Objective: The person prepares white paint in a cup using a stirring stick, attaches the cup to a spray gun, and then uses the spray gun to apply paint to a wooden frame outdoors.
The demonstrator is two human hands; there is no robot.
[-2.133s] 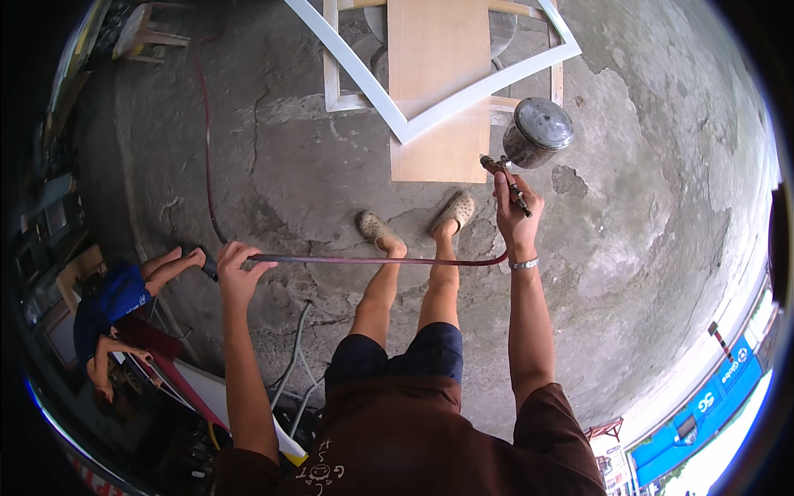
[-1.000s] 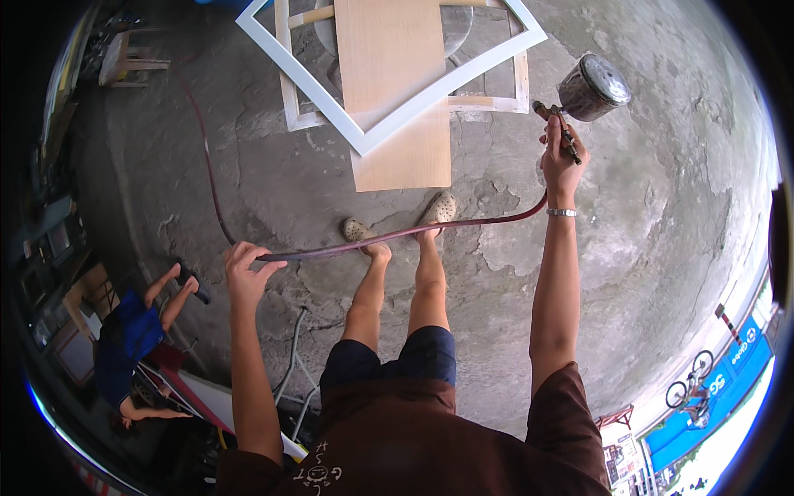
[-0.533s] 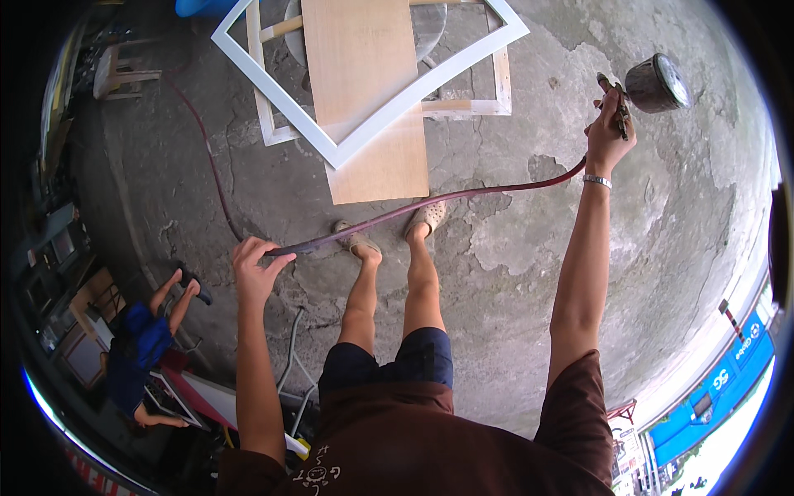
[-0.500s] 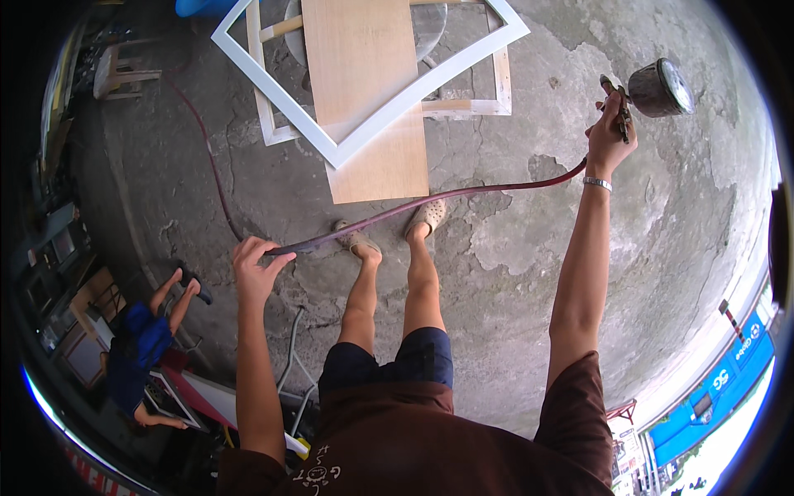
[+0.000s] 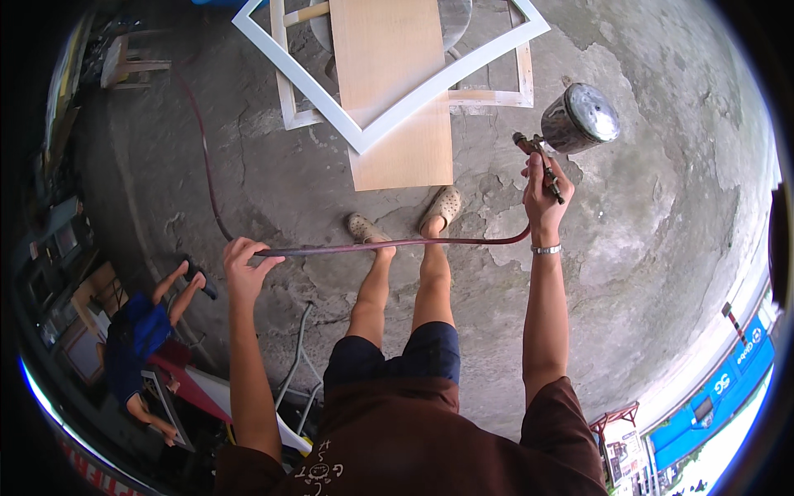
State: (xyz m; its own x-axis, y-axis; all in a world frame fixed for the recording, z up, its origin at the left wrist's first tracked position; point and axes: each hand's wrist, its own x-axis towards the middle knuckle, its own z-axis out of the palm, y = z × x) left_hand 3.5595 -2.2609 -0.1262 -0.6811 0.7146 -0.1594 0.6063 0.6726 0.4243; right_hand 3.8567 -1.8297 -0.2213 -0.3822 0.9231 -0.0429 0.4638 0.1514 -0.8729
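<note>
Your right hand (image 5: 546, 197) is wrapped around the grip of a brassy metal spray gun (image 5: 531, 145) with a round, smeared silver cup (image 5: 579, 121), while your left hand (image 5: 244, 269), fingers curled and thumb extended, grips a slim maroon rubber hose (image 5: 364, 247) running between the two. The gun hangs well clear of the near right corner of a pale, rectangular wooden panel (image 5: 405, 161). Across that panel lies a white rectangular frame (image 5: 455, 81), one corner toward you; its visible faces look evenly coated, its far end out of view. A pale timber frame (image 5: 488, 97) beneath looks only patchily white, bare wood showing. No spray is visible; whether another coat remains cannot be told.
</note>
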